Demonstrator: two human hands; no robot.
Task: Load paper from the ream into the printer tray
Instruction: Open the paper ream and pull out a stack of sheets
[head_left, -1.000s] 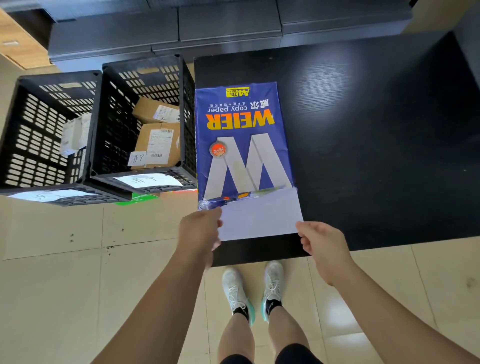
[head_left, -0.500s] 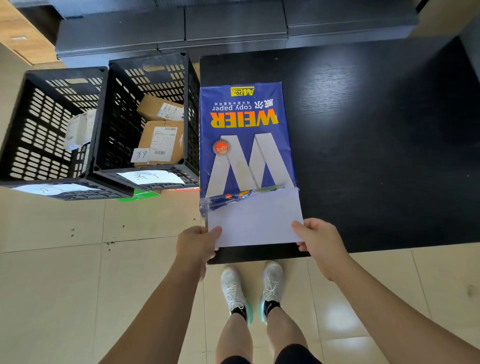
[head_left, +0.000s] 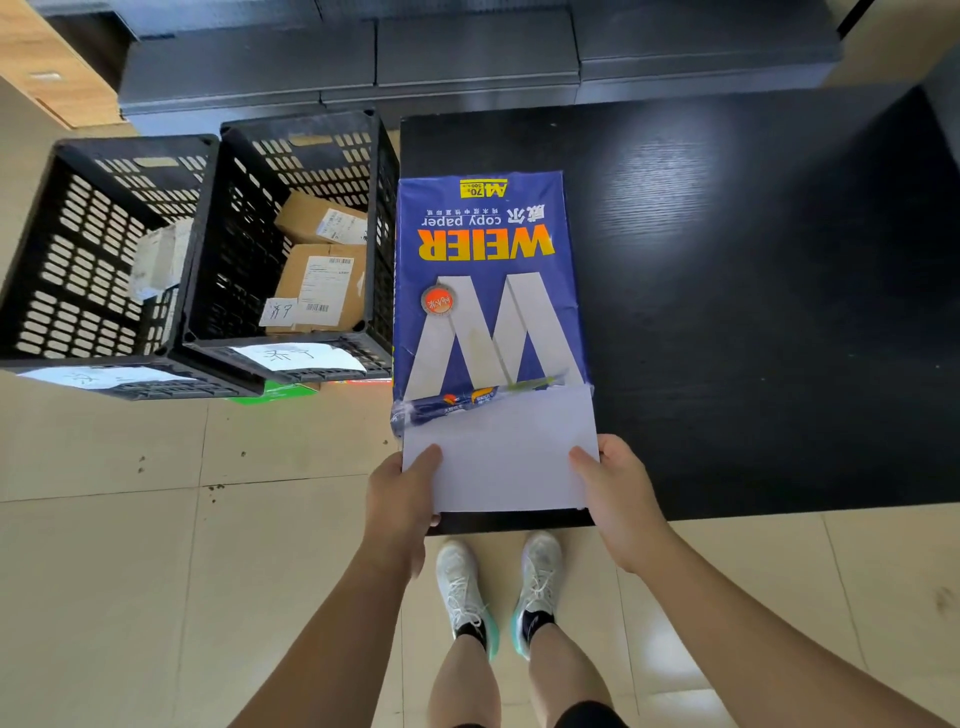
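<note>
A blue ream (head_left: 488, 280) marked WEIER copy paper lies on the left end of a black table (head_left: 753, 312), its torn open end toward me. White paper (head_left: 501, 452) sticks out of that end. My left hand (head_left: 402, 493) grips the paper's left edge with the thumb on top. My right hand (head_left: 621, 493) holds the right edge the same way. No printer or tray is in view.
Two black plastic crates (head_left: 208, 249) stand on the tiled floor left of the table; the nearer one holds cardboard parcels (head_left: 322, 280). Dark grey cabinets (head_left: 467, 57) run along the back. My feet in white shoes (head_left: 498, 592) stand at the table's front edge.
Both hands closed onto the sides of the protruding paper, and the stack has slid a little further out of the wrapper toward me.
</note>
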